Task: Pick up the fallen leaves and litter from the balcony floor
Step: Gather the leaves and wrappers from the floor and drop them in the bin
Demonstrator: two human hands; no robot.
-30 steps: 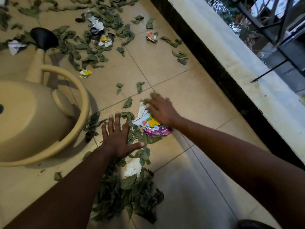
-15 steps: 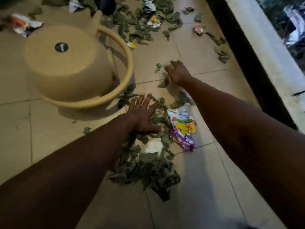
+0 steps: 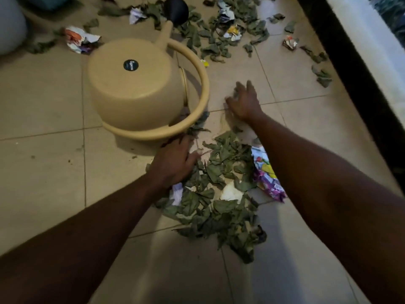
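**Both hands down among leaves beside the can**

The left hand [image 3: 175, 163] is resting palm-down on the leaf pile [image 3: 221, 200] just in front of the can [image 3: 135, 88]. Its fingers are loosely extended, with the tips just beside the can's ring handle, and are clasping nothing visible. The right hand [image 3: 244, 102] is lying to the can's right, fingers spread over a few blurred leaves. A wrapper [image 3: 266, 178] is lying front-right of the can, touching the pile. More leaves [image 3: 210, 40] and paper scraps [image 3: 79, 39] are lying beyond the can.

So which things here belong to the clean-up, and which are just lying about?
Part of the job: leaf pile, purple wrapper, scattered leaves, crumpled paper, left hand, right hand.
Just lying about: beige watering can, pale container.
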